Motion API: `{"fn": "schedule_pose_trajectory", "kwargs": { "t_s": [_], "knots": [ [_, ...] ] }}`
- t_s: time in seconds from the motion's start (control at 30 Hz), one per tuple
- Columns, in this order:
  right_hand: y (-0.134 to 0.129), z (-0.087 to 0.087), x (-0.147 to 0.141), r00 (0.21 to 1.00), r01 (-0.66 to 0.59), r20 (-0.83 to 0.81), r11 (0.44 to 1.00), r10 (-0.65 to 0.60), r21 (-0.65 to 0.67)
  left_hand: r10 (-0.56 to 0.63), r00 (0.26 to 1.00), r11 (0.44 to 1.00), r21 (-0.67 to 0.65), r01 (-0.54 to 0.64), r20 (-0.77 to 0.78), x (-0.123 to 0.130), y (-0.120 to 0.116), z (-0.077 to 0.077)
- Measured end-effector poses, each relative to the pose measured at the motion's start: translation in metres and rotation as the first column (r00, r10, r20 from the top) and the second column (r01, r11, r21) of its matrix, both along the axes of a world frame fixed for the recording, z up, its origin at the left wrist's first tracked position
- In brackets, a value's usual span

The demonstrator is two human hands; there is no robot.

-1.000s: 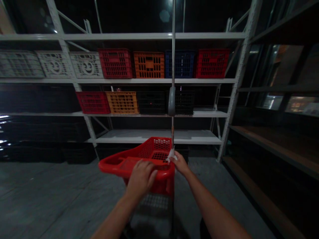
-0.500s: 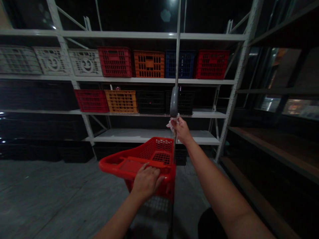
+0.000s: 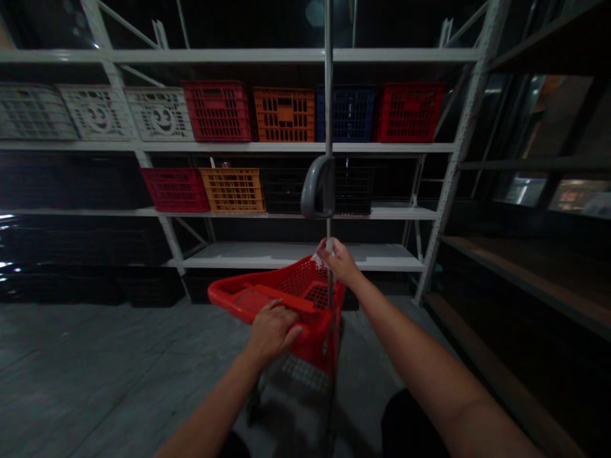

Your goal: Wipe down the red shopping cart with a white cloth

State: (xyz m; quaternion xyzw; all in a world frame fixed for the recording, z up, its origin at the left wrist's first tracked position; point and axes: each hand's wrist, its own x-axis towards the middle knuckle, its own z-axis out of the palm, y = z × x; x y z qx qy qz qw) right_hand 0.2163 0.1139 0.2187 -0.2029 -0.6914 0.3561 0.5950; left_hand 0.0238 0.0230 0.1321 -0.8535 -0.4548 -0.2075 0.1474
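Shelves (image 3: 291, 254) of coloured crates (image 3: 284, 114) are standing behind the red cart (image 3: 310, 346). My right fingers (image 3: 325, 256) are pinching a tissue (image 3: 319, 260) against the pole (image 3: 329, 114) at the cart's right, below its grey handle (image 3: 310, 191). My left fingers (image 3: 279, 313) are lying over the cart's near edge; whether gripping, I cannot tell.

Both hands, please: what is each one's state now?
Left hand: open, resting on red cart.
Right hand: closed on white tissue, against metal pole.

Bare hands (image 3: 274, 327), bare forearms (image 3: 396, 343), plain dark clothing (image 3: 409, 425) at the lower edge
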Motion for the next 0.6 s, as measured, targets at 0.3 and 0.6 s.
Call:
{"fn": "schedule_pose_trajectory", "kwargs": {
  "t_s": [0.3, 0.6],
  "knots": [
    [-0.005, -0.065, -0.01, 0.998, 0.061, 0.037, 0.996, -0.058, -0.072, -0.062, 0.997, 0.997, -0.046, 0.064, 0.046, -0.016, 0.016, 0.004],
    [-0.015, -0.168, 0.026, 0.767, 0.233, 0.505, 0.905, -0.395, 0.355, 0.005, 0.998, 0.993, -0.117, 0.003, 0.062, -0.022, 0.016, 0.017]
  ]
}}
